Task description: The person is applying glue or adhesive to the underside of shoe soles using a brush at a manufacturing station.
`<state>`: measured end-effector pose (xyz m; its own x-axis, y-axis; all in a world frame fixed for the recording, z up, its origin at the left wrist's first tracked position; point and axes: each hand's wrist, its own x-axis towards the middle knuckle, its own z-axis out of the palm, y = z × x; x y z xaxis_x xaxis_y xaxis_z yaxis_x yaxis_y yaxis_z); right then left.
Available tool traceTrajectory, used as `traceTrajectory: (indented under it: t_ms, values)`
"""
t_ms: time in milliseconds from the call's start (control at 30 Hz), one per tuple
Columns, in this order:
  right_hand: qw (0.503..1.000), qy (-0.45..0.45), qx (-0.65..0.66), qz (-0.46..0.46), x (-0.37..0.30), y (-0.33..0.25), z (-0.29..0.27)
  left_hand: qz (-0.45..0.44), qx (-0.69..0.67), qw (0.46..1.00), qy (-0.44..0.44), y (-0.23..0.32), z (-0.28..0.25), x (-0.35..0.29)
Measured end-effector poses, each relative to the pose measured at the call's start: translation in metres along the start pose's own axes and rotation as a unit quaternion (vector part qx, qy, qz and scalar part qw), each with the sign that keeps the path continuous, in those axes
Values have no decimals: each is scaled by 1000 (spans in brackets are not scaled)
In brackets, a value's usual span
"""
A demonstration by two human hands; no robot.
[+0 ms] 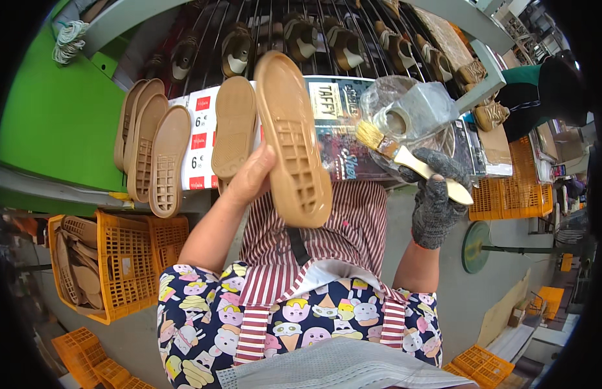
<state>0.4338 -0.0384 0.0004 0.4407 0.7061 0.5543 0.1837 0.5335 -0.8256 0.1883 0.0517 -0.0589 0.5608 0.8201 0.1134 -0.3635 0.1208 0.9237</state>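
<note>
A tan shoe sole [289,123] is gripped in my bare left hand [254,174], its gridded inner side facing me and looking glossy. My right hand [437,198], in a dark grey knit glove, is closed round the pale handle of a paintbrush [388,148]. The brush's yellowish bristles point up and left, apart from the sole. Just beyond them stands a clear plastic container [414,113] with a round mouth. Another tan sole [235,123] lies on the table behind my left hand. Several more soles [168,159] stand side by side to the left.
Shoes [301,37] sit along a rack of metal bars at the back. A green panel [61,117] stands at left, above an orange crate [122,266] of soles. Another orange crate [508,198] is at right. A person's green sleeve [521,84] shows at far right.
</note>
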Motion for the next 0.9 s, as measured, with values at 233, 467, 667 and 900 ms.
traceTrajectory:
  t_ms: [233, 467, 667, 900]
  values:
    - [984, -155, -65, -51, 16, 4, 2, -57, -373, 914, -146, -6, -2, 1]
    - [917, -350, -140, -133, 25, 17, 11, -116, -439, 884, -116, -3, 1, -6]
    - [903, -360, -177, -151, 31, 32, 9, -161, -427, 879, -134, -1, 0, -8]
    - [933, -282, -187, -125, 32, 29, 0, -158, -430, 881, -120, 8, -2, -12]
